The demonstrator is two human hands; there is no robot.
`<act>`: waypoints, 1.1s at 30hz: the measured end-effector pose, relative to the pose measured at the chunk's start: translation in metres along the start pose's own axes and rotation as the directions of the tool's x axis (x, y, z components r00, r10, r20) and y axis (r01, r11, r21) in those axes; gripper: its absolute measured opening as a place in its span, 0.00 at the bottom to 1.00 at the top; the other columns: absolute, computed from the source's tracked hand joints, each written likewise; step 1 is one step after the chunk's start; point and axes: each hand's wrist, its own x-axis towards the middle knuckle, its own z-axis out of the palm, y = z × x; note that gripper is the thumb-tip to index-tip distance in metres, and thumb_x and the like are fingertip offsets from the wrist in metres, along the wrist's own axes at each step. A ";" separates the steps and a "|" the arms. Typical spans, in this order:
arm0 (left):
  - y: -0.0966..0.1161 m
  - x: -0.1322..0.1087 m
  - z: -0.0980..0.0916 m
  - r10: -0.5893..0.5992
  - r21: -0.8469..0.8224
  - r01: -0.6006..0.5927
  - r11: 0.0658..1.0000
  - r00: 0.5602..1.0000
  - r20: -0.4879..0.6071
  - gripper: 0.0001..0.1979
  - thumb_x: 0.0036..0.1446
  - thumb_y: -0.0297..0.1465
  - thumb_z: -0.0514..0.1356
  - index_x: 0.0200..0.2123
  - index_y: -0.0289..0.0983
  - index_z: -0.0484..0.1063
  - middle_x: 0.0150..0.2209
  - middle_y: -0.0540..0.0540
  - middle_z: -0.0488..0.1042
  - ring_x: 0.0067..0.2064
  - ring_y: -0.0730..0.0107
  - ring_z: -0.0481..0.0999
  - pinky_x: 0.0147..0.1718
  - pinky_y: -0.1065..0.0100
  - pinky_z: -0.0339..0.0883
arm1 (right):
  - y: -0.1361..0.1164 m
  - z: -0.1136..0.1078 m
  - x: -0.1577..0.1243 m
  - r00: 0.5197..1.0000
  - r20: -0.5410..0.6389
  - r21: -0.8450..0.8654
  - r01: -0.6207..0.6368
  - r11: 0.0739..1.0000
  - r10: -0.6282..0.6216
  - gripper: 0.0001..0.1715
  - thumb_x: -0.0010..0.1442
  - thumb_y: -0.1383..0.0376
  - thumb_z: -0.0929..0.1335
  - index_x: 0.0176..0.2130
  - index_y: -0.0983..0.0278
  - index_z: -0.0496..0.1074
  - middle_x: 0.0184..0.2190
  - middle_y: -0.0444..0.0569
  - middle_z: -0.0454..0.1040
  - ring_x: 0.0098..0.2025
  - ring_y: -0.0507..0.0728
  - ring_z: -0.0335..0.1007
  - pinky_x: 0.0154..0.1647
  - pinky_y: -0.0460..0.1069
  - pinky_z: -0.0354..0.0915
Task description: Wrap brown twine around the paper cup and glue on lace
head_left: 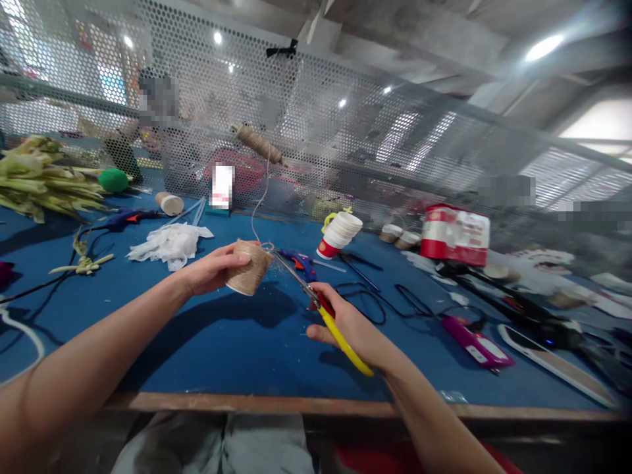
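A paper cup wrapped in brown twine (248,268) is gripped in my left hand (214,268), tilted above the table. From its upper right edge a strand of twine (260,197) runs up to a twine spool (257,143) mounted on the mesh screen. My right hand (340,316) holds scissors (340,336) with yellow and red handles. Their blades point up and left, with the tips close to the twine at the cup's edge. Whether the blades touch the strand I cannot tell. Behind the blades lies a blue glue gun (302,264).
Stacked white cups (340,232) stand behind the scissors. Crumpled white material (171,243) and another glue gun (129,218) lie left, near dried husks (42,178). A red-and-white package (455,234), a purple device (478,343) and black cords occupy the right. A perforated metal screen (316,99) borders the back.
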 end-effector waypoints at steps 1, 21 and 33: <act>-0.001 0.000 0.000 -0.003 0.008 0.003 1.000 1.000 0.005 0.28 0.42 0.33 0.62 0.49 0.36 0.60 0.45 0.41 0.68 0.41 0.65 0.69 0.38 0.68 0.63 | -0.001 0.001 0.001 1.000 -0.022 -0.018 0.002 1.000 -0.002 0.34 0.43 0.56 0.70 0.47 0.63 0.56 0.34 0.46 0.66 0.32 0.53 0.63 0.34 0.49 0.63; -0.004 0.000 0.007 -0.002 0.150 0.006 0.989 1.000 -0.026 0.25 0.45 0.32 0.61 0.47 0.35 0.60 0.42 0.42 0.68 0.39 0.68 0.68 0.38 0.68 0.60 | -0.004 0.011 0.014 0.913 -0.266 -0.363 0.203 0.909 -0.310 0.31 0.39 0.54 0.72 0.41 0.63 0.61 0.36 0.50 0.67 0.37 0.58 0.63 0.40 0.54 0.61; -0.005 0.001 0.008 0.051 0.211 -0.070 0.975 0.994 0.094 0.20 0.48 0.32 0.59 0.45 0.33 0.63 0.39 0.42 0.69 0.37 0.70 0.69 0.37 0.70 0.60 | -0.009 0.015 0.017 0.912 -0.275 -0.392 0.182 0.902 -0.304 0.28 0.41 0.54 0.71 0.40 0.62 0.62 0.34 0.50 0.68 0.37 0.58 0.63 0.39 0.53 0.61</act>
